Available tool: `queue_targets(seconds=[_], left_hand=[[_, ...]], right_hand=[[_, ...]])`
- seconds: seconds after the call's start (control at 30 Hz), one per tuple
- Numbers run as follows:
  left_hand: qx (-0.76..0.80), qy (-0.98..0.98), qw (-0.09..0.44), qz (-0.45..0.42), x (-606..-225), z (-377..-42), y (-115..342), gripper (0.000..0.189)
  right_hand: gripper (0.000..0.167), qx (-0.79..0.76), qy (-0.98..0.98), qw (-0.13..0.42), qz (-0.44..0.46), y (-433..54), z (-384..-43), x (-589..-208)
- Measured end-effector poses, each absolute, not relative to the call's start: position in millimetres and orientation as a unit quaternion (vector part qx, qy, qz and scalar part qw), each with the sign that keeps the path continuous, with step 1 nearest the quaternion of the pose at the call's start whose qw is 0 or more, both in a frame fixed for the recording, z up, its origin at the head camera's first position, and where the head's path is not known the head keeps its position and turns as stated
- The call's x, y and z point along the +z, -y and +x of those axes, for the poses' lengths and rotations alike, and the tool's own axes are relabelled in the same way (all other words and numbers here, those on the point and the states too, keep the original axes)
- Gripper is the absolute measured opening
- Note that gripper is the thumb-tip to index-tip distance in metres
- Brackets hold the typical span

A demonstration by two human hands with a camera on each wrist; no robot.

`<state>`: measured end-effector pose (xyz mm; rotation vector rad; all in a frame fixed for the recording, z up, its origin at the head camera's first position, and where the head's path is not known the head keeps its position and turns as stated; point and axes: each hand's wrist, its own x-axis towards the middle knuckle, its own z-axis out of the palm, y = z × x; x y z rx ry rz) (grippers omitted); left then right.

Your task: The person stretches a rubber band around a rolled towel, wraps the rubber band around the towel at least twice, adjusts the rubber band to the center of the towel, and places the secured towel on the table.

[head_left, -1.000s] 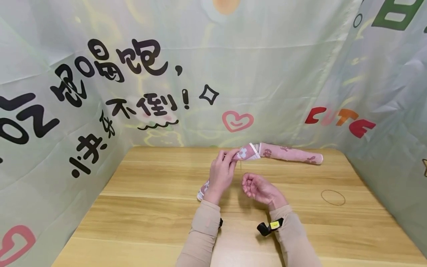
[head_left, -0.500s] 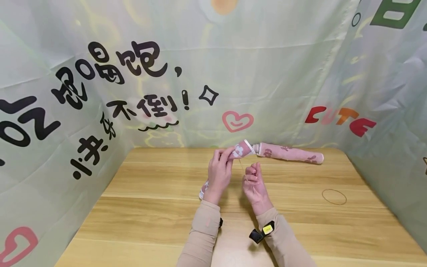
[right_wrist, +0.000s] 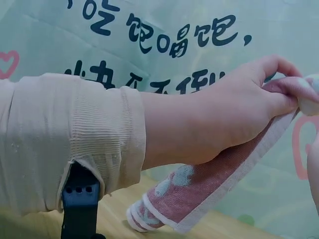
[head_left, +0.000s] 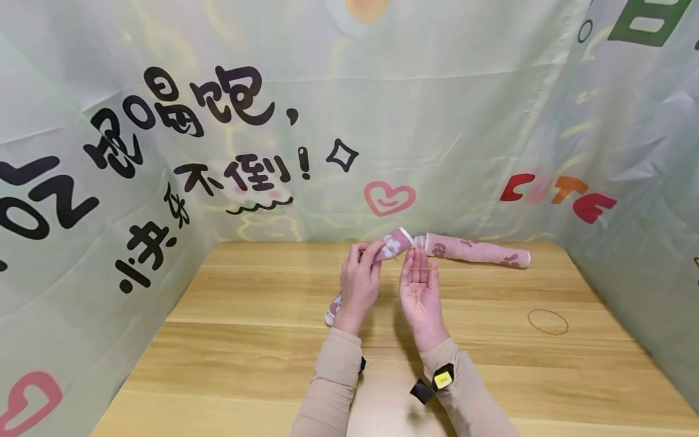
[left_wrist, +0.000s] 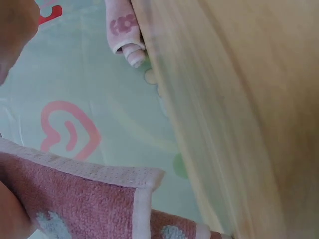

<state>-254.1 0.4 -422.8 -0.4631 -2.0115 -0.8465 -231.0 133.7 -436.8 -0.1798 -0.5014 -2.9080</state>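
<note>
In the head view my left hand (head_left: 360, 285) grips a rolled dusty-pink towel (head_left: 394, 244) with pale flowers, tilted above the table. Its lower end shows beside the left wrist, and the right wrist view shows that towel (right_wrist: 209, 181) slanting down with a loose white-edged flap. My right hand (head_left: 422, 297) is held palm up just right of the towel, fingers straight. Across those fingers runs a thin tan rubber band (head_left: 420, 268), reaching toward the towel; how it loops behind is hidden. In the left wrist view the towel's white hem (left_wrist: 99, 172) crosses the bottom.
A lighter pink rolled towel (head_left: 475, 250) lies along the table's back edge, just beyond the right fingertips. Another rubber band (head_left: 548, 322) lies flat on the wooden table (head_left: 229, 364) at the right. Printed cloth walls (head_left: 464, 133) close off the back and sides.
My right hand has turned palm up and risen toward the towel, its curled fingers straightening with the rubber band across them. The towel's upper end has tilted up slightly in my left hand.
</note>
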Motion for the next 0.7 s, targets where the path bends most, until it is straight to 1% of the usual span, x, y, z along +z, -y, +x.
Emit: queue_targets(seconds=[0.07,0.17,0.27,0.37,0.43,0.53,0.6,0.63,0.7], left_hand=[[-0.341,0.812,0.439,-0.179,-422.5,-254.5,-0.8,0.027],[-0.344,0.814,0.438,-0.166,-422.2,-255.1,0.2,0.028],[-0.344,0.817,0.433,-0.164,-422.7,-255.5,3.0,0.03],[-0.344,0.82,0.421,-0.182,-423.5,-256.4,6.8,0.033],[-0.343,0.825,0.403,-0.198,-423.5,-257.4,9.8,0.036],[-0.341,0.838,0.363,-0.224,-423.4,-258.9,14.3,0.039],[-0.335,0.848,0.332,-0.243,-423.6,-260.4,17.3,0.037],[-0.333,0.852,0.316,-0.253,-423.9,-261.1,18.5,0.035],[-0.335,0.857,0.28,-0.274,-424.2,-261.4,20.7,0.034]], right_hand=[[0.036,-0.987,0.137,0.081,-0.037,-132.3,-229.3,-433.7],[0.042,-0.993,0.079,0.09,-0.019,-130.5,-226.7,-430.6],[0.044,-0.994,-0.001,0.104,-0.024,-130.3,-224.5,-428.5],[0.044,-0.989,-0.092,0.109,-0.036,-132.1,-223.2,-426.5],[0.044,-0.98,-0.156,0.11,-0.046,-134.9,-223.7,-426.3],[0.039,-0.963,-0.239,0.109,-0.054,-140.6,-225.0,-426.7],[0.033,-0.949,-0.292,0.106,-0.058,-145.6,-226.3,-427.8],[0.027,-0.941,-0.318,0.103,-0.059,-148.0,-226.8,-427.9],[0.023,-0.921,-0.373,0.097,-0.064,-152.9,-227.7,-427.4]])
